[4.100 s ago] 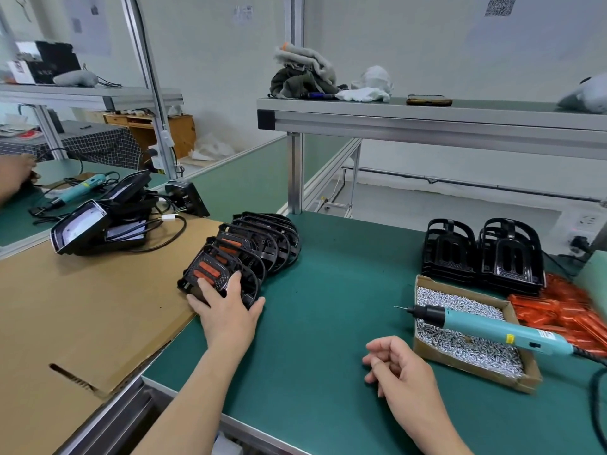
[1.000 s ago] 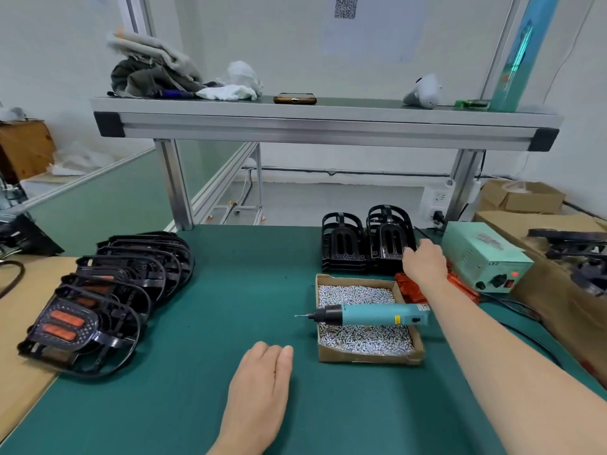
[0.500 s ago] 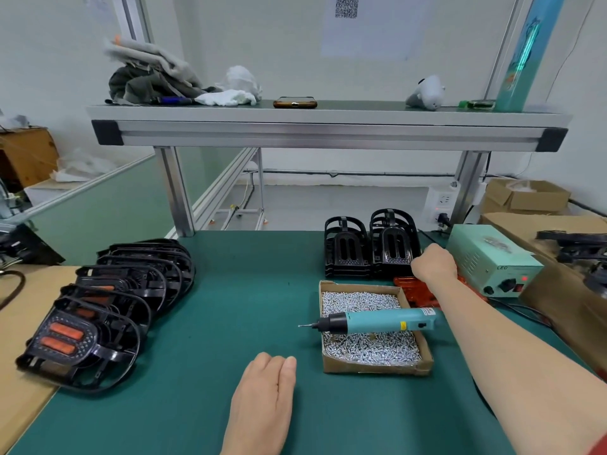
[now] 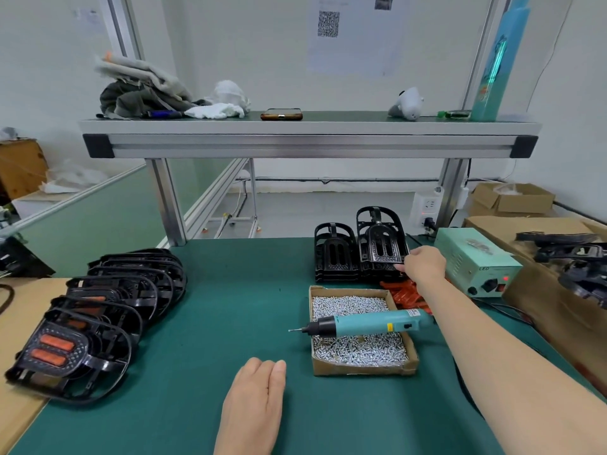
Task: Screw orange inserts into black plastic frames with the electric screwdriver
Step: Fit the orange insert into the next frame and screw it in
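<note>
– Left grip [image 4: 256,399], nearest the person: state?
– Flat on the bench [image 4: 213,307], fingers straight, holding nothing.
– Next out?
– Electric screwdriver [image 4: 371,323] lay across the cardboard box of screws [image 4: 361,370], long axis left to right, bit pointing left, handle end beside the right forearm. Orange inserts [image 4: 402,295] lay heaped just behind the box.
– And the right grip [image 4: 423,266]?
– Extended past the box and closed on the near right edge of the top black frame [image 4: 382,247] of the right-hand stack; thumb on top, other fingers hidden. That frame stood tilted up, long axis running away from the person. A second stack [image 4: 333,257] stood just beside it on the left.
– Judgement on the coming move?
– Frame lay far right of the left grip, so the right would have to bring it near and leftward. Open bench lay left of the box; screwdriver and box sat in the straight path. Power unit [image 4: 473,261] crowded the right; finished frames [image 4: 98,323] lined the bench's left edge.
</note>
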A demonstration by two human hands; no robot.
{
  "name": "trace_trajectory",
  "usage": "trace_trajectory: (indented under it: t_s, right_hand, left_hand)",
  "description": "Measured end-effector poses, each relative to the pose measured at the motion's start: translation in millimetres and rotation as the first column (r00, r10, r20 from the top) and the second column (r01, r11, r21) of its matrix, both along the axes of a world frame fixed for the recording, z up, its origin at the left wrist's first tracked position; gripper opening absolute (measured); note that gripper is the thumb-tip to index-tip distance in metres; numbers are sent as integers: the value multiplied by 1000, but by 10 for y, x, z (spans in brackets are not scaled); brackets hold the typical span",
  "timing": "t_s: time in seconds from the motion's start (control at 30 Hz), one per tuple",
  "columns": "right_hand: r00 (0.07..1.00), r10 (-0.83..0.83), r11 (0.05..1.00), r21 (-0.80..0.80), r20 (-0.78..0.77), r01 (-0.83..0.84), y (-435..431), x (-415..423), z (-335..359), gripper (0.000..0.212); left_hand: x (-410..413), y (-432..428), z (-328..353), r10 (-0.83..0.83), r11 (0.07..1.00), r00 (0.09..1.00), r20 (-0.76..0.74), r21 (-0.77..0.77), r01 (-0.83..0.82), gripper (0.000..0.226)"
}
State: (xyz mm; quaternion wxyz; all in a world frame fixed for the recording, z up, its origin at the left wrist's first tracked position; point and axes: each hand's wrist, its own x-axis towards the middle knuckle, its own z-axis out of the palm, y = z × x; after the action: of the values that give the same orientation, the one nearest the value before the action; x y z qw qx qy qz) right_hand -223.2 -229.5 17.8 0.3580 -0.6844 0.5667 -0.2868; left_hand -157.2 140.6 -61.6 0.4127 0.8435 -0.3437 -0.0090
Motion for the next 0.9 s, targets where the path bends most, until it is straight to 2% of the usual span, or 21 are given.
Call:
trace_trajectory:
  t_s: [0.2, 0.4, 0.57, 0.8, 0.9]
  right_hand:
    - [940, -43, 993, 119, 340, 2, 129, -15, 19, 25]
    - [871, -7, 986, 151, 491, -77, 350, -44, 49, 24]
    - [769, 22, 962, 196, 639, -191, 816, -133, 121, 17]
    - [677, 83, 921, 204, 731, -333, 1607, -256, 36, 15]
    - [644, 128, 904, 178, 754, -388, 1871, -259, -71, 17]
  left_hand:
    - [8, 7, -11, -7, 1000, 1000, 18, 4, 7, 41]
    - [21, 18, -43, -13, 1000, 1000, 23, -4, 14, 41]
    - [20, 26, -42, -42, 998, 999, 1, -42, 42, 47]
    - [-18, 63, -44, -123, 977, 991, 57, -166, 131, 39]
    - [-37, 75, -33, -132, 972, 988, 86, -186, 146, 43]
